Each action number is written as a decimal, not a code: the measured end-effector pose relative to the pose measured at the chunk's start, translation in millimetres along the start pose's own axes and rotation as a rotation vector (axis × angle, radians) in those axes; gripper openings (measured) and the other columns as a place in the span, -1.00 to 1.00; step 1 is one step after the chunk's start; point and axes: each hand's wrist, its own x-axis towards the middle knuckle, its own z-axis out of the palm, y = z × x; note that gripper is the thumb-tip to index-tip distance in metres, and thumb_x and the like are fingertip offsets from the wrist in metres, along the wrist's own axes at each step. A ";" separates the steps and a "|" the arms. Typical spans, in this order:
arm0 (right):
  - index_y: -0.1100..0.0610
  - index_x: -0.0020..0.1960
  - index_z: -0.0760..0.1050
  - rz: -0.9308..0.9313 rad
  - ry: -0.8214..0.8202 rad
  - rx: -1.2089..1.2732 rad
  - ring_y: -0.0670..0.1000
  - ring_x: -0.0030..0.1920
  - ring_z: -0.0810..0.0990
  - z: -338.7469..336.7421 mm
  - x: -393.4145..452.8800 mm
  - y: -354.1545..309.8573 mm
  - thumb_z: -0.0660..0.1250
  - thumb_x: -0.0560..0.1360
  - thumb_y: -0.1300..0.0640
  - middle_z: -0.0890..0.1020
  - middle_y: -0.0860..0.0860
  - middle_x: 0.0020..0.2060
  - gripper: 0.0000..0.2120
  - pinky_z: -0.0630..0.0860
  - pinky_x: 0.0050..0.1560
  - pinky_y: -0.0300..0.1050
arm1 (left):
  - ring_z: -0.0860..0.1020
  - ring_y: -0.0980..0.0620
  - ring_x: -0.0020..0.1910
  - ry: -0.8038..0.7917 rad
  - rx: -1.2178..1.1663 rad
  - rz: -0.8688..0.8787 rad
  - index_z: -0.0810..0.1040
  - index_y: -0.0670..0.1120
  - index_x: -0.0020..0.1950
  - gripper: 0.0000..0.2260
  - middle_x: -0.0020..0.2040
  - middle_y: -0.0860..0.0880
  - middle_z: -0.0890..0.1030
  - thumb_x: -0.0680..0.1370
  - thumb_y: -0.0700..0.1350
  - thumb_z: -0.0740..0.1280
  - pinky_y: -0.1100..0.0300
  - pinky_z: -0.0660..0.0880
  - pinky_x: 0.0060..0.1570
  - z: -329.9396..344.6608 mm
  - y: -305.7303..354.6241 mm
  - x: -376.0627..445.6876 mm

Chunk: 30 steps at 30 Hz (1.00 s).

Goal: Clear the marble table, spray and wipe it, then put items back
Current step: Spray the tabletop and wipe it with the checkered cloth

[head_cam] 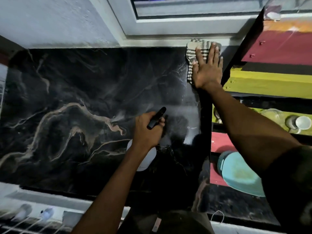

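Head view: black marble worktop [70, 92] with tan and white veins is filling most of the frame, its surface bare apart from the two hands and what they are carrying. Left hand [148, 130] is wrapping its grip around the neck of a spray bottle [145, 159], fingers curled on the black trigger head [156, 118], white bottle body showing below the wrist; nozzle is pointing up and left over the worktop and a pale mist [118, 118] is hanging just left of the hand. Right hand [208, 70] is lying flat, palm down, fingers spread, grip wide, pressing a striped cloth [195, 51] onto the far right corner of the worktop, next to the window frame [168, 26]. Cloth is sticking out beyond the fingertips and along the thumb side. A wet-looking sheen [190, 122] is sitting on the marble between the two hands. Right of the worktop, a slatted bench in red, yellow and black [278, 48] is carrying a teal round container [239, 173] and a white cup-like object [303, 122], the latter blurry. Bottom left is blurred, cannot tell what is there.
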 end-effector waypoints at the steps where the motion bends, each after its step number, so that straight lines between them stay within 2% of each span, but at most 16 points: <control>1: -0.12 0.67 -0.14 -0.002 0.002 -0.002 0.23 0.65 -0.21 1.3 -1.9 -0.2 -0.15 0.67 -0.15 -0.19 0.22 0.65 -0.41 -0.13 0.63 0.24 | 0.65 0.12 -0.33 0.001 0.009 -0.002 0.63 -0.06 -0.27 -0.82 -0.36 0.08 0.66 0.44 -0.29 0.33 0.01 0.66 -0.35 -0.1 1.3 0.2; 5: -0.14 0.67 -0.08 -0.052 0.004 0.020 0.25 0.65 -0.18 9.6 -28.4 4.1 -0.13 0.66 -0.15 -0.15 0.21 0.65 -0.42 -0.07 0.62 0.27 | 0.66 0.02 -0.31 -0.003 0.030 -0.008 0.64 -0.09 -0.25 -0.86 -0.32 -0.01 0.68 0.43 -0.27 0.33 -0.11 0.66 -0.33 1.9 2.5 -7.0; 9: -0.16 0.67 -0.05 -0.096 0.047 0.030 0.21 0.66 -0.12 33.1 -101.6 12.5 -0.10 0.70 -0.11 -0.06 0.19 0.66 -0.46 -0.01 0.62 0.23 | 0.66 -0.04 -0.33 -0.041 0.033 -0.014 0.63 -0.07 -0.25 -0.89 -0.33 -0.02 0.68 0.42 -0.21 0.33 -0.18 0.64 -0.34 7.0 -3.2 -18.2; 13: -0.15 0.67 -0.05 -0.108 0.056 0.041 0.15 0.67 -0.15 63.6 -194.7 23.3 -0.08 0.71 -0.11 -0.06 0.16 0.67 -0.47 0.01 0.63 0.21 | 0.65 -0.01 -0.37 -0.071 0.068 0.022 0.63 -0.09 -0.28 -0.89 -0.34 -0.03 0.68 0.42 -0.20 0.34 -0.15 0.63 -0.36 11.5 -8.7 -34.2; 17: -0.15 0.67 -0.05 -0.105 0.038 0.050 0.14 0.67 -0.15 89.2 -284.1 27.6 -0.05 0.70 -0.11 -0.07 0.13 0.67 -0.45 0.08 0.60 0.24 | 0.62 0.11 -0.43 -0.104 0.058 0.051 0.64 -0.08 -0.28 -0.86 -0.35 -0.01 0.67 0.43 -0.26 0.36 -0.11 0.64 -0.39 13.9 -17.2 -61.5; 19: -0.16 0.67 -0.05 -0.082 0.026 0.066 0.13 0.67 -0.16 99.0 -323.7 26.8 -0.01 0.70 -0.09 -0.08 0.11 0.67 -0.44 0.08 0.61 0.24 | 0.58 0.12 -0.47 -0.113 0.040 0.069 0.63 -0.10 -0.28 -0.87 -0.36 -0.03 0.66 0.42 -0.27 0.35 -0.11 0.63 -0.42 14.2 -24.4 -79.6; 22: -0.15 0.67 0.01 -0.017 0.034 0.073 0.12 0.67 -0.14 110.9 -374.4 21.4 0.02 0.70 -0.06 -0.04 0.10 0.67 -0.45 0.08 0.61 0.21 | 0.59 0.05 -0.42 -0.143 0.020 0.103 0.61 -0.07 -0.30 -0.84 -0.35 -0.02 0.65 0.42 -0.29 0.35 -0.05 0.61 -0.38 12.6 -39.7 -107.6; 26: -0.16 0.66 0.01 0.083 0.055 0.073 0.08 0.67 -0.15 125.5 -433.1 8.0 0.00 0.70 -0.05 -0.07 0.08 0.68 -0.46 0.03 0.62 0.19 | 0.57 0.17 -0.41 -0.156 -0.009 0.058 0.56 0.08 -0.36 -0.66 -0.37 0.08 0.62 0.45 -0.35 0.36 0.01 0.60 -0.33 3.5 -66.9 -148.9; 30: -0.11 0.65 0.10 0.194 0.066 0.114 0.13 0.67 -0.11 133.2 -465.9 -22.2 0.11 0.68 0.02 -0.09 0.12 0.67 -0.45 -0.02 0.62 0.22 | 0.66 -0.06 -0.30 -0.154 0.000 0.039 0.62 -0.05 -0.29 -0.81 -0.33 -0.03 0.67 0.43 -0.32 0.37 -0.16 0.66 -0.29 -11.4 -97.5 -184.0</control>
